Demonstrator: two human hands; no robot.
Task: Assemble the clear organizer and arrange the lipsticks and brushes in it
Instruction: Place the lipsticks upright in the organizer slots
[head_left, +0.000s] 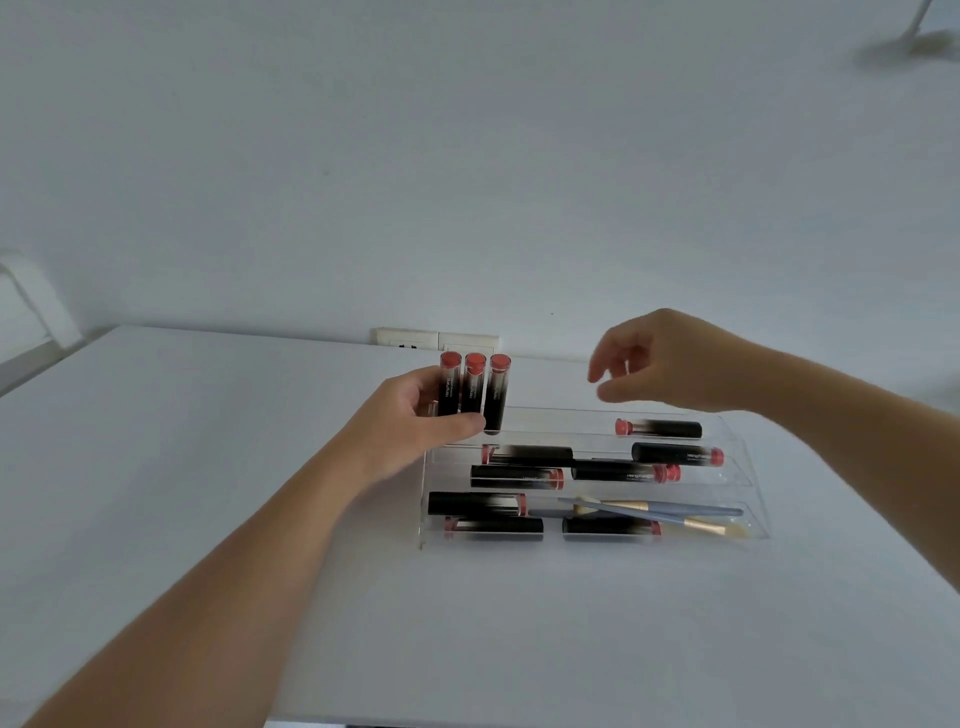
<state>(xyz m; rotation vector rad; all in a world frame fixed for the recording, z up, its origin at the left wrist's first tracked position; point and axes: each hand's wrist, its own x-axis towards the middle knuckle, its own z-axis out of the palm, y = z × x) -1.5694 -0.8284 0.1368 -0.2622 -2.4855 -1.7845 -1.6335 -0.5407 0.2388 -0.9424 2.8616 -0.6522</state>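
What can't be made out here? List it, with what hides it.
- Head view: print on the three lipsticks in the left hand is too small to read.
- Their lower ends: covered by its fingers.
- Right hand: palm faces away.
- Brushes in the organizer: bristles blurred.

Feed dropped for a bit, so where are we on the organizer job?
Done: the organizer stands assembled, with lipsticks lying on all tiers and two brushes on the bottom one. In hand: the left hand holds three lipsticks upright; the right hand hovers empty. Left: placing those three.
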